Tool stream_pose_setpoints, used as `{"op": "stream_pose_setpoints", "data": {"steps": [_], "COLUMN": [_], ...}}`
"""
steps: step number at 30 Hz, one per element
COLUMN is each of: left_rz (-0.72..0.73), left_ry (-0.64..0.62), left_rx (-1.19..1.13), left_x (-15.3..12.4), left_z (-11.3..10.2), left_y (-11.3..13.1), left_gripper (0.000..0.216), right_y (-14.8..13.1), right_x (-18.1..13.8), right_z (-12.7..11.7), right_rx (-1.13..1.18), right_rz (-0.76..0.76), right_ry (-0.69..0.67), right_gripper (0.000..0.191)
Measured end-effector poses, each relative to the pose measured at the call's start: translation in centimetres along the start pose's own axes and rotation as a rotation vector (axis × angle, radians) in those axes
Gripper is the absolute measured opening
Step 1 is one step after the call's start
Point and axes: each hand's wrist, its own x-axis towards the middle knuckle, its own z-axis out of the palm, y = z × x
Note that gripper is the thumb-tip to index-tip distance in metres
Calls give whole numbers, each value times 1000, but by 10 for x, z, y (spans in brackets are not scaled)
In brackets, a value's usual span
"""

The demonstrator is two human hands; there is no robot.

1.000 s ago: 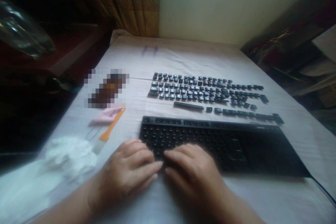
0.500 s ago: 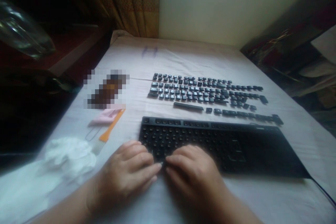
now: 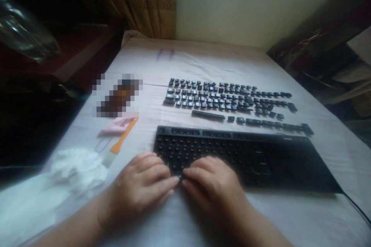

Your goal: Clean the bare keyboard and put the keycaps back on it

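Observation:
A black keyboard with its keycaps taken off lies across the white cloth in front of me. Beyond it, several loose black keycaps are laid out in rows, with the long space bar in front of them. My left hand and my right hand rest side by side at the keyboard's near left corner. Their fingers are drawn together and the tips meet over the front edge. Whatever sits between the fingertips is too small and dark to name.
Left of the keyboard lie an orange-handled brush, a pink cloth, crumpled white tissue and a blurred-out brown object. A cable leaves the keyboard's right end. Dark furniture stands on both sides and a curtain hangs behind.
Both hands stay at the keyboard's near left corner, fingertips still touching. Only the view has shifted slightly.

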Motion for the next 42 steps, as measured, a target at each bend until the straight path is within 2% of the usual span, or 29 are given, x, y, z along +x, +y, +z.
{"op": "stream_pose_setpoints", "data": {"steps": [18,31,36,42], "left_rz": [-4,41,52,91], "left_ry": [-5,11,3,34], "left_rx": [23,42,43,59], "left_x": [-1,12,11,7], "left_z": [3,-7,-7,-3], "left_y": [0,0,-1,-6], "left_gripper": [20,16,15,19], "right_y": [-2,1,6,13], "right_x": [3,3,3,4], "right_z": [-1,1,-2,-10], "right_rx": [-34,-18,44,205], "right_rz": [28,7,-35,-10], "right_ry": [-41,-23,13,21], "right_gripper": [8,8,15,14]}}
